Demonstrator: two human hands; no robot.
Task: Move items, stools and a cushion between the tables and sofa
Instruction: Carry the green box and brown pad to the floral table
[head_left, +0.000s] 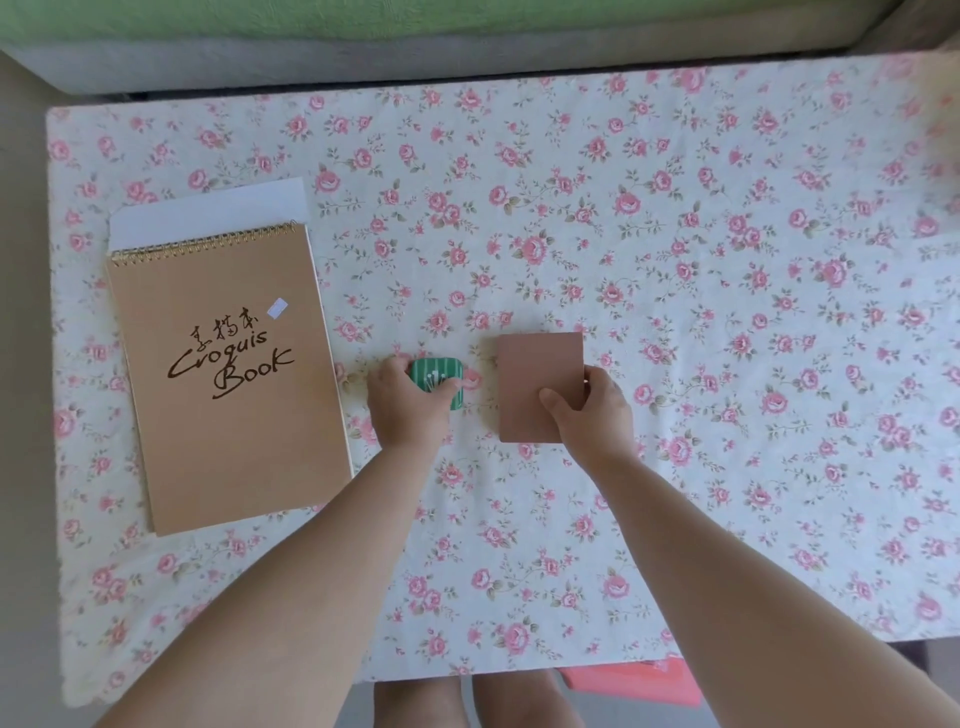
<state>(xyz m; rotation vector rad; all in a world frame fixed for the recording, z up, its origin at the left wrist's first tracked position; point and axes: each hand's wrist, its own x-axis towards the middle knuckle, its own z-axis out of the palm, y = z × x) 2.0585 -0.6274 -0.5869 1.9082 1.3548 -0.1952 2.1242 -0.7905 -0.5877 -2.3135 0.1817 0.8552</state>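
Observation:
A small green square tin (439, 371) with white stripes lies on the floral tablecloth (675, 312) near the table's middle. My left hand (408, 408) grips it, thumb over its top. Just to the right lies a flat pinkish-brown card (537, 374), about palm-sized. My right hand (592, 410) pinches its lower right corner, thumb on top and fingers behind its right edge. A brown spiral-bound sketchbook (228, 384) lettered "Croquis Book" lies at the left, apart from both hands.
White paper (208, 213) sticks out from under the sketchbook's top. A sofa with a green cover (363, 26) runs along the far side of the table. Something pink (639, 680) shows under the table's near edge, beside my legs.

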